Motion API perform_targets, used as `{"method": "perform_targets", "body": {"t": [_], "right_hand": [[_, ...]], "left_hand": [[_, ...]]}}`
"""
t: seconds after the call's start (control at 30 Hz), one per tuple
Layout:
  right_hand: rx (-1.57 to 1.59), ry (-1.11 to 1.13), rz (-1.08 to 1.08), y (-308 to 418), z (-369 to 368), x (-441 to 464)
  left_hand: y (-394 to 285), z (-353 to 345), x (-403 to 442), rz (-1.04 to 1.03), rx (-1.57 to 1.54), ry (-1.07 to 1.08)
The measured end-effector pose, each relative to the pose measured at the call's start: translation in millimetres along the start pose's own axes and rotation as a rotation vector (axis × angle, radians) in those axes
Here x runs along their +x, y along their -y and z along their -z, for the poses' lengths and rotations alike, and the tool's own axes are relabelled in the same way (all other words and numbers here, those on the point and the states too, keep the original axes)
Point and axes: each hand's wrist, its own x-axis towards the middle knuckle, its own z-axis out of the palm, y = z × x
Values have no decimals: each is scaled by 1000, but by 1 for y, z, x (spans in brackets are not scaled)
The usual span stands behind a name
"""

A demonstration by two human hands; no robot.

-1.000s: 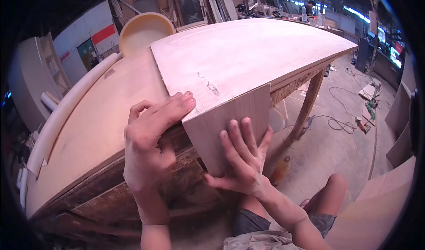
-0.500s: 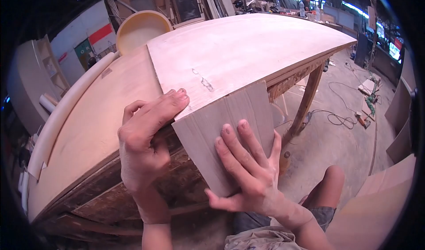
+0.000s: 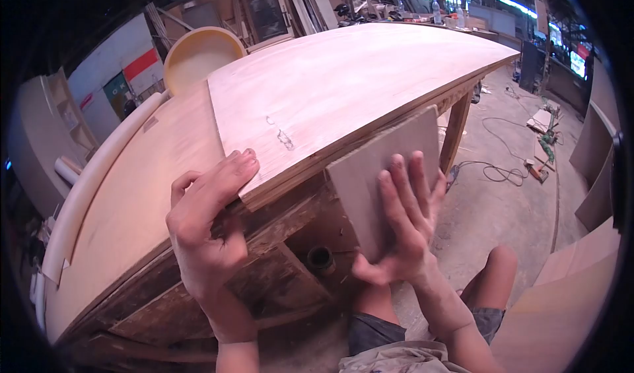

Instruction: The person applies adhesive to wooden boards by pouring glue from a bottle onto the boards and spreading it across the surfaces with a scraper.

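Note:
A pale wooden sheet (image 3: 343, 76) lies on the workbench top (image 3: 145, 168), its near edge facing me. My left hand (image 3: 211, 208) has its fingertips on the sheet's near left corner, with the thumb below the edge; the hand is curled round that corner. A flat rectangular board (image 3: 376, 175) stands tilted in front of the sheet's edge. My right hand (image 3: 406, 221) holds it, fingers spread over its face and thumb at its lower end. The board's left part is apart from the sheet's edge.
A round yellow-rimmed piece (image 3: 201, 56) stands behind the bench. Cables (image 3: 502, 168) and an orange-and-black tool (image 3: 538, 171) lie on the floor at right. Curved panels (image 3: 598, 148) stand at the far right. Another person (image 3: 441, 2) is in the far background.
The board has moved right with my right hand, baring the sheet's near edge and a round hollow thing under the bench. My left hand stays at the corner while the view shifts slightly.

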Motion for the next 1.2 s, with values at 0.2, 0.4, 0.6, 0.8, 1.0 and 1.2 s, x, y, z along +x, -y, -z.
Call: {"method": "perform_targets", "body": {"t": [0.2, 0.4, 0.6, 0.8, 1.0, 1.2], "right_hand": [[16, 99, -52, 3, -15, -10], [17, 179, -48, 14, 27, 12], [7, 396, -99, 25, 44, 21], [100, 278, -134, 3, 50, -3], [-31, 53, -35, -63, 29, -13], [-48, 30, -13, -83, 15, 9]], "left_hand": [[-3, -2, 0, 15, 11, -19], [-1, -3, -2, -11, 31, -29], [-3, -5, -3, -16, 40, -48], [-23, -10, -3, 19, -8, -90], [-14, -49, -13, 67, -127, -325], [-14, -54, -14, 140, -163, -382]]}}
